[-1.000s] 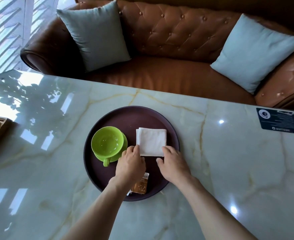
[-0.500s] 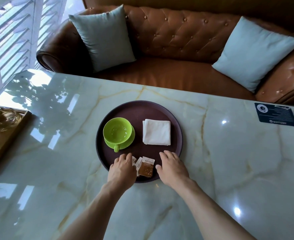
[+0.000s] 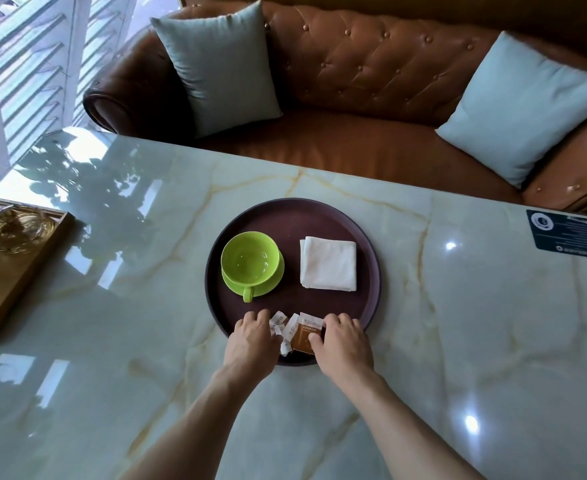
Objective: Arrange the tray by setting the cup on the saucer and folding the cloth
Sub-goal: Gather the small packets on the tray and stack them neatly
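Observation:
A round dark purple tray [image 3: 292,226] lies on the marble table. On its left side a lime green cup [image 3: 249,259] stands on a matching saucer [image 3: 275,279], handle toward me. A white cloth [image 3: 329,264] lies folded into a square on the tray's right side. At the near rim lie a brown packet [image 3: 305,333] and small white sachets [image 3: 279,321]. My left hand [image 3: 250,341] curls its fingers onto the white sachets. My right hand [image 3: 344,341] pinches the brown packet's right edge between thumb and fingers.
A wooden tray with glassware [image 3: 25,268] sits at the table's left edge. A dark printed card [image 3: 569,233] lies at the far right. Behind the table stands a brown leather sofa [image 3: 371,71] with two pale blue cushions [image 3: 219,64].
Both hands left the folded cloth and drew back to the tray's near rim. They now rest on the packets, and the right hand has closed on the brown one.

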